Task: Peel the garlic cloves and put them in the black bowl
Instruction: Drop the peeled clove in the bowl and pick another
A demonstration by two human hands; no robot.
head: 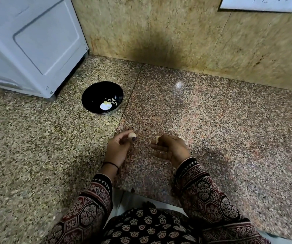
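Garlic clove [132, 135] up at the fingertips of the left grip [118, 148], thumb and curled fingers pinching it from below, its rounded pale end poking out on top. The clove hangs just above the desk [212, 129], near the seam between the two speckled stone slabs.

Over to the right grip [170, 148]: palm turned inward, fingers loosely bent, and thumb and forefinger nip a pale scrap [157, 138] with a thin strand dangling off it. Skin or a piece of clove, it is too small to tell. The two grips are apart, bare stone showing between them, both low over the near part of the desk.

Further back and to the left stands the black bowl [89, 93], upright on the desk, well apart from both grips. Inside it, a few peeled cloves [113, 101] lie toward the right side. Beside them is a bright white patch [104, 105], maybe glare, maybe something pale; the view does not settle it.

Behind the bowl a white appliance [32, 41] fills the far left corner, near the bowl but not touching it. A mottled tan wall [159, 32] runs along the back, with a white sheet [258, 4] at its top right. A dark thread [111, 163] circles the left wrist, and patterned sleeves [203, 191] cover both forearms.
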